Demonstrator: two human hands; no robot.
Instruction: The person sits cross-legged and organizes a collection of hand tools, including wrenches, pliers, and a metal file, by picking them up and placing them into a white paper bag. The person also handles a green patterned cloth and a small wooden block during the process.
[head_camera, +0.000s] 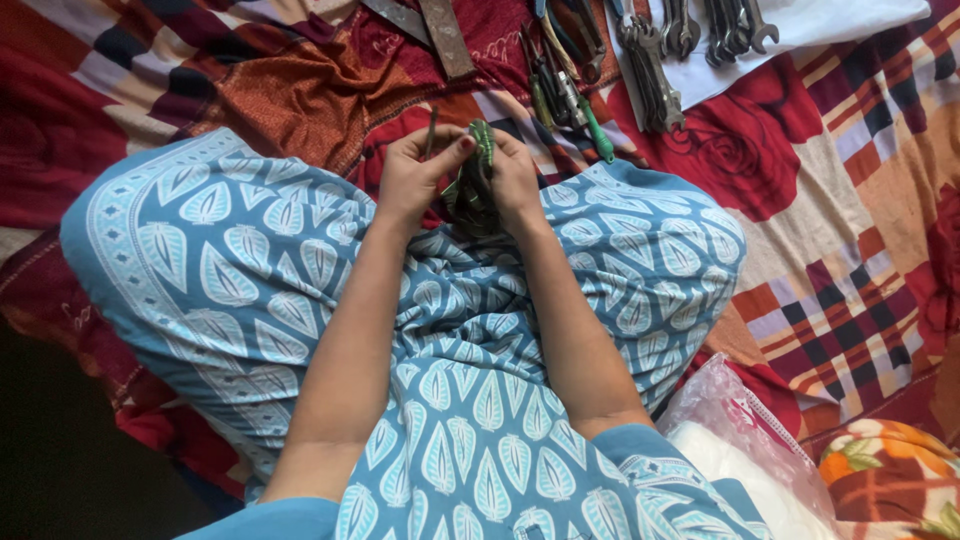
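Gripping a half-hidden green bundle, both hands.

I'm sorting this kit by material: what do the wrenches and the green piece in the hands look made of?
Wrenches: dull grey metal, probably steel, worn and unpolished. Green piece, held in both hands: it droops and folds, so likely fabric or cord; too small to say which.

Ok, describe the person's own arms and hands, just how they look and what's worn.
Both forearms are bare. Short blue sleeves end near the elbows, matching the blue garment printed with pale leaf shapes. The left hand has dark red polish on a nail; the right hand shows no rings or bangles.
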